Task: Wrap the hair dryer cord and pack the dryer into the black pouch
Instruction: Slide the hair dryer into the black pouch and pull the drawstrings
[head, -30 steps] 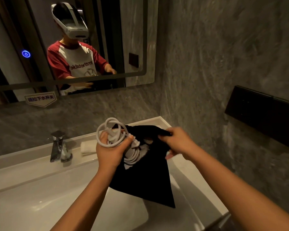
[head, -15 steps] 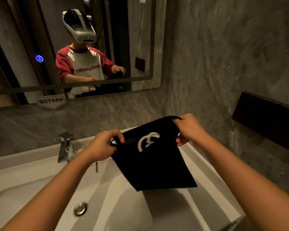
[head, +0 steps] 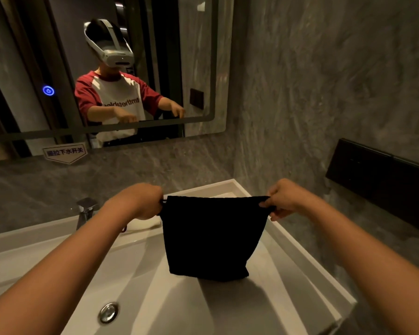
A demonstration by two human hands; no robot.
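The black pouch (head: pixel 211 238) hangs above the white sink, its top edge stretched flat between my two hands. My left hand (head: pixel 140 201) pinches the drawstring at the pouch's top left corner. My right hand (head: pixel 284 198) pinches the drawstring at the top right corner. The pouch's mouth is drawn shut. The hair dryer and its white cord are hidden; no part of them shows outside the pouch.
The white sink (head: pixel 58 250) lies below, with a chrome drain (head: pixel 108 311) and a chrome faucet (head: pixel 86 210) at the back left. A mirror (head: pixel 155 44) hangs above. A black wall box (head: pixel 382 184) sticks out on the right. A grey stone wall closes the right side.
My left hand pushed the coiled white cord into the pouch, then both hands took the top corners and pulled apart. The white cord no longer shows and the mouth is drawn shut.
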